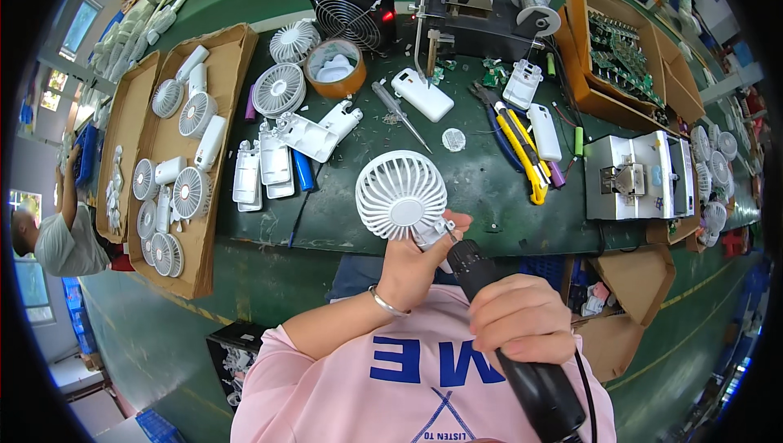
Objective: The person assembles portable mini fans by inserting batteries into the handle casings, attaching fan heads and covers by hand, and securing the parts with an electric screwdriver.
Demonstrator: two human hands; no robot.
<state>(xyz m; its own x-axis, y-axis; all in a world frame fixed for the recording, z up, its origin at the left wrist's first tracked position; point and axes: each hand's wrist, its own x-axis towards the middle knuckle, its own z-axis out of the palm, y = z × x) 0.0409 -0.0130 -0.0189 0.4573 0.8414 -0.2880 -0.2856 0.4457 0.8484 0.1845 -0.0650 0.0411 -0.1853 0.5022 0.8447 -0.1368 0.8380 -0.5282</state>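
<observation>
A white handheld fan (405,208) with a round slatted cage is gripped at its neck by my left hand (410,270), near the table's front edge. In my right hand (522,318) is a black electric screwdriver (475,272), with a cord running down from it. Its bit meets the small hinge piece (444,227) below the cage; whether a screw sits there is too small to tell. The fan's handle is mostly hidden behind my fingers and the tool.
On the green table (342,214) lie white casings (306,136), a screwdriver (400,112), a yellow cutter (522,153) and pliers (497,125). A soldering stand with a wire spool (535,7) rises behind. A cardboard tray of fans (208,223) stands left, a white fixture (636,178) right.
</observation>
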